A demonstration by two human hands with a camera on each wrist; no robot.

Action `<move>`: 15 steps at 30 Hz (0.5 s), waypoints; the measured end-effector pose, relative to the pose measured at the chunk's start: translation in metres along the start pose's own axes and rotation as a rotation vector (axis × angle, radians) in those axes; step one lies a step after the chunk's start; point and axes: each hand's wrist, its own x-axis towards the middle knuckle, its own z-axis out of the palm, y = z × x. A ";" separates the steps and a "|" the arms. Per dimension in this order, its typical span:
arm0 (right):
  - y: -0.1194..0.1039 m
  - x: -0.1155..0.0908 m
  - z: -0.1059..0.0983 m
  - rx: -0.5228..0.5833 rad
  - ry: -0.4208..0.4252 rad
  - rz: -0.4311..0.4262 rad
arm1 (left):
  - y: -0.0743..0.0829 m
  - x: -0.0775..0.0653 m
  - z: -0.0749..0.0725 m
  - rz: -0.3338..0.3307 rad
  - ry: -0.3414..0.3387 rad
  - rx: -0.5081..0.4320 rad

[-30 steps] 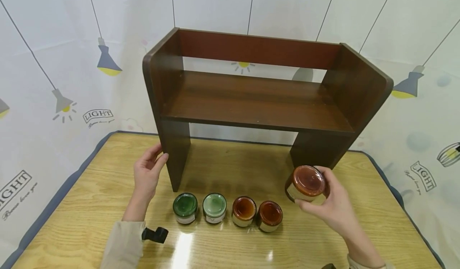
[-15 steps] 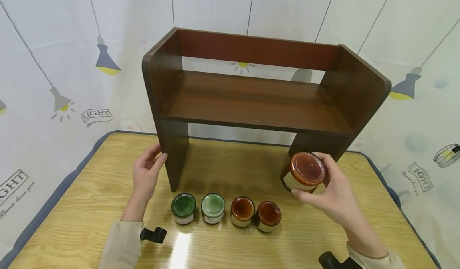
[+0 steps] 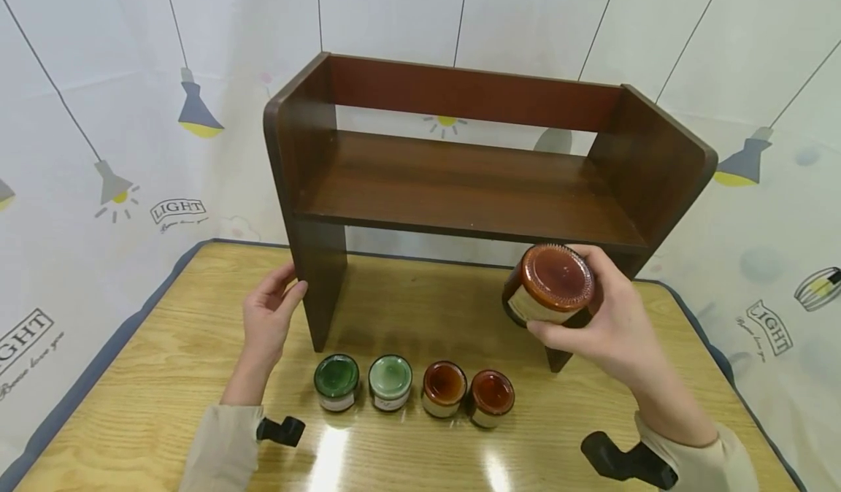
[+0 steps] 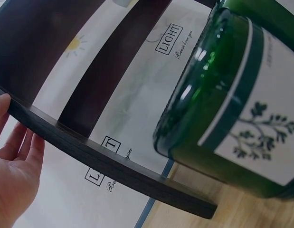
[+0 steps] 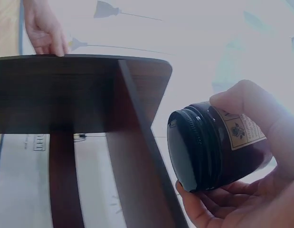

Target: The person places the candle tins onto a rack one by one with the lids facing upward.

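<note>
My right hand (image 3: pixel 611 317) grips an amber glass jar (image 3: pixel 558 277), bottom up, its black lid (image 5: pixel 187 149) facing the shelf in the right wrist view. The jar is raised in front of the right leg of a dark brown wooden shelf (image 3: pixel 460 185), just below the upper board's front edge. At the left side panel, my left hand (image 3: pixel 271 317) holds the front edge with thumb and fingers. In a row on the table stand a dark green jar (image 3: pixel 336 379), a light green jar (image 3: pixel 390 379) and two amber jars (image 3: pixel 444 386), also bottom up.
The wooden table (image 3: pixel 407 455) has a dark blue border at the back, and a white printed curtain (image 3: pixel 131 127) hangs behind. Black wrist mounts (image 3: pixel 627 459) stick out from both sleeves. A green jar (image 4: pixel 232 109) looms close in the left wrist view.
My right hand has lifted the amber jar higher and slightly left, toward the shelf board. The left hand stays on the side panel, and the row of jars stands unmoved.
</note>
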 end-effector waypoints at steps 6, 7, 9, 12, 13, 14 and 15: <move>-0.012 0.017 -0.006 -0.023 0.002 -0.016 | -0.001 0.000 -0.002 0.021 -0.035 -0.031; -0.013 0.021 -0.006 -0.021 0.003 -0.018 | -0.001 0.000 -0.002 0.018 -0.034 -0.029; -0.017 0.028 -0.006 -0.011 -0.002 -0.025 | -0.001 0.000 -0.002 0.017 -0.034 -0.023; -0.022 0.039 -0.006 0.010 -0.014 -0.019 | -0.001 0.000 -0.002 0.015 -0.035 -0.023; -0.024 0.043 -0.005 0.013 -0.020 -0.016 | -0.001 0.001 -0.002 0.015 -0.035 -0.024; -0.025 0.046 -0.004 0.017 -0.029 -0.015 | -0.001 0.001 -0.002 0.017 -0.036 -0.029; -0.027 0.049 -0.003 0.026 -0.036 -0.010 | 0.000 0.001 -0.002 0.018 -0.038 -0.029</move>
